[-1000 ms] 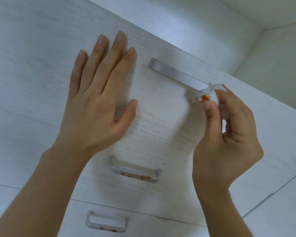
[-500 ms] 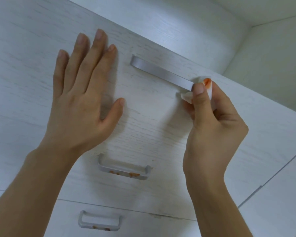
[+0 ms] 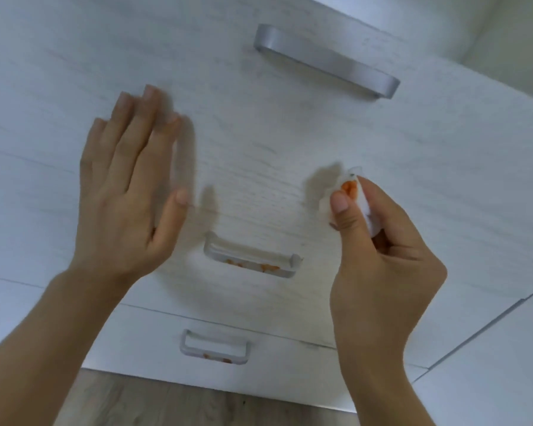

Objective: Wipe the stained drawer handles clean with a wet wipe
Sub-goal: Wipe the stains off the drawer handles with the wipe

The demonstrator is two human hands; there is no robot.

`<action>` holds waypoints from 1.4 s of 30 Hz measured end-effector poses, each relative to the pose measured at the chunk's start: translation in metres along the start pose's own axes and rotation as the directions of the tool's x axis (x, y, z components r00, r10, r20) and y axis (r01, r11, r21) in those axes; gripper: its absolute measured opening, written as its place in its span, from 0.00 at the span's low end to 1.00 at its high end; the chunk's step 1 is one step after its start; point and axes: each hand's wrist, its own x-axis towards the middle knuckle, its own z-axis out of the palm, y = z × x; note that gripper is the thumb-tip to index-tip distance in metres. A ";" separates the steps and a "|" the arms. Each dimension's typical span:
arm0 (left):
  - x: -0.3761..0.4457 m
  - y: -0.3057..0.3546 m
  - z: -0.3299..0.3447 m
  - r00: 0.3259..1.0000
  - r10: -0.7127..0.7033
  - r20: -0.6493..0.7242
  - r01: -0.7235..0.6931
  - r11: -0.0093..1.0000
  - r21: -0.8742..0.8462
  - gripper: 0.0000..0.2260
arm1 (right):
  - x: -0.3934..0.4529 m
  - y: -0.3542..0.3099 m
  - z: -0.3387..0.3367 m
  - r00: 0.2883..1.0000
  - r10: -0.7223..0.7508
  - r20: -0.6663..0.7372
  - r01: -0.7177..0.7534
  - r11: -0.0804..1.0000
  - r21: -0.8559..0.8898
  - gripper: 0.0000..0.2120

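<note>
Nearest us, the bottom drawer handle [image 3: 214, 347] shows orange stains. Above it, the middle handle [image 3: 253, 259] is stained too. Our right hand [image 3: 379, 256] pinches an orange-smeared wet wipe [image 3: 350, 189]; our left hand [image 3: 126, 198] is spread flat. Farthest, the top handle [image 3: 325, 61] looks clean. We see no writing.

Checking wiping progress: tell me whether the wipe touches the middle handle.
Apart. Head view shows the wet wipe in the right hand, with bare drawer front separating it from the middle handle.
</note>
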 end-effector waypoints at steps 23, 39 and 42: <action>-0.114 0.015 0.053 0.994 0.003 0.113 -0.027 0.977 0.210 0.31 | -0.061 0.064 -0.012 0.965 0.263 0.001 -0.263 0.963 0.054 0.11; -0.116 0.014 0.058 0.998 0.008 0.063 -0.024 0.965 0.263 0.31 | -0.055 0.086 -0.028 0.935 -0.310 0.173 0.339 0.924 -0.177 0.09; -0.116 0.014 0.058 0.998 0.012 0.066 -0.029 0.964 0.264 0.32 | -0.050 0.094 -0.027 0.866 -0.441 0.235 0.489 0.846 -0.215 0.09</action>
